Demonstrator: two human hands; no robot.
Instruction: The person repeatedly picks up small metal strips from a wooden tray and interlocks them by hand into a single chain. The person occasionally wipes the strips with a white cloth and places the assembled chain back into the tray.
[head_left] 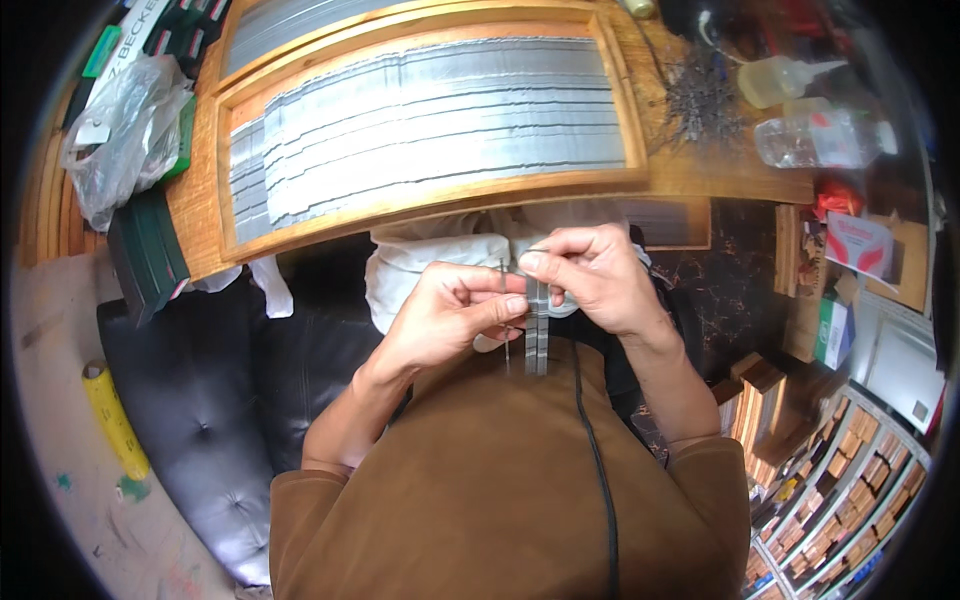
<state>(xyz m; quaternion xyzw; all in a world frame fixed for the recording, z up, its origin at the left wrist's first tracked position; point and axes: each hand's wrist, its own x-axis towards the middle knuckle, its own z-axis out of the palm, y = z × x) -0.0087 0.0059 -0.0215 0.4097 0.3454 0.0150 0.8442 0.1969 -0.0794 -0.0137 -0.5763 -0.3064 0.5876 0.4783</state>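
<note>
A small flat bundle of thin grey metal strips (pixel 537 345) hangs upright in front of my chest. My left hand (pixel 445 312) is closed, with its thumb pressed on the bundle's left edge. One separate thin metal strip (pixel 506 345) stands upright against the fingers of that hand, left of the bundle. At the top of the bundle, my right hand (pixel 600 280) pinches with thumb and forefinger; its other fingers curl behind the strips. The exact ends under the right fingertips are hidden.
Beyond my hands, a wooden tray (pixel 635 120) full of metal strips lies on the wooden table (pixel 700 183). Plastic bottles (pixel 820 138) and a dark pile of metal bits (pixel 703 100) are at right. A plastic bag (pixel 130 135) lies left; a black cushioned seat (pixel 200 420) is below.
</note>
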